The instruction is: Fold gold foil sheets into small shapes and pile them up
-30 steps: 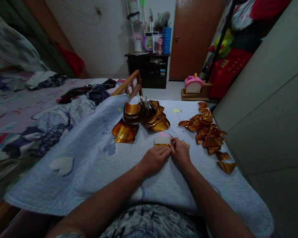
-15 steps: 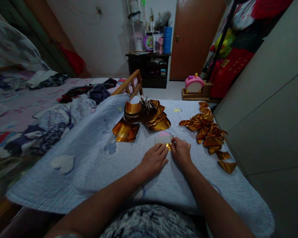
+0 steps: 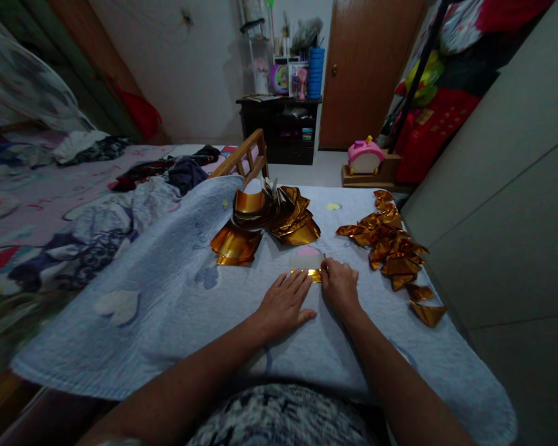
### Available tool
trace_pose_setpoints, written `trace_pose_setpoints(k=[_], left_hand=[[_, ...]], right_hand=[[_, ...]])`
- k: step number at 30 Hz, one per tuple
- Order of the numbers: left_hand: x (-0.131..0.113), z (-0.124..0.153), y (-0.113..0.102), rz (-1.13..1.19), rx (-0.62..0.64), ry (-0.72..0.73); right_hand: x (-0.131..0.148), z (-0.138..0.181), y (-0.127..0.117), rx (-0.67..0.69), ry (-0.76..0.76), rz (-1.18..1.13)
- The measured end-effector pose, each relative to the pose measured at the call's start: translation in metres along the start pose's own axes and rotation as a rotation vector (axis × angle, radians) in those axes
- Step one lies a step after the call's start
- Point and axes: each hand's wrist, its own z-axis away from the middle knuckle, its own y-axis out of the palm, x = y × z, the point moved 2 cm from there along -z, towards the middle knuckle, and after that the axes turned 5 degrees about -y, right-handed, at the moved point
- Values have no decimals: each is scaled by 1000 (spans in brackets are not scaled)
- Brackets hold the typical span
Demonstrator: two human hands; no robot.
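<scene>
A sheet of gold foil paper (image 3: 314, 276) lies on the blue cloth in front of me, its pale back showing on the far side and a gold folded strip on the near side. My left hand (image 3: 286, 303) rests flat on the strip's left part, fingers stretched out and thumb spread. My right hand (image 3: 339, 286) is closed at the sheet's right end, its fingertips pinching the edge; a thin bit pokes up by the index finger. Beyond the hands sits a fanned stack of gold foil paper (image 3: 237, 241). Folded gold foil pieces (image 3: 388, 251) lie heaped at the right.
The blue cloth (image 3: 177, 322) covers the surface under my hands. A bed with clothes (image 3: 153, 198) lies to the left, beside a wooden rail (image 3: 242, 155). A pale cabinet (image 3: 506, 235) borders the right side. A pink toy (image 3: 365, 156) stands beyond the far edge.
My left hand has slid slightly left and its thumb has spread, so more of the gold strip shows. My right hand stays at the sheet's right end.
</scene>
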Motion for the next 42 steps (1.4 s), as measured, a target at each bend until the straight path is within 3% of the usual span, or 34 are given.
trace_pose_setpoints(k=[5, 9, 14, 16, 24, 31, 42], left_hand=[[5, 6, -3, 1, 16, -9], [3, 5, -8, 6, 45, -11], [1, 4, -9, 13, 32, -15], [1, 4, -8, 13, 29, -15], [15, 8, -8, -3, 69, 82], [34, 19, -7, -37, 1, 112], [30, 18, -10, -48, -11, 121]], right_hand=[[2, 1, -2, 1, 2, 43], [2, 1, -4, -73, -15, 74], [7, -1, 1, 25, -335, 4], [7, -2, 4, 61, -388, -19], [9, -2, 6, 56, -320, 57], [19, 1, 2, 34, -256, 114], [20, 1, -2, 49, -204, 151]])
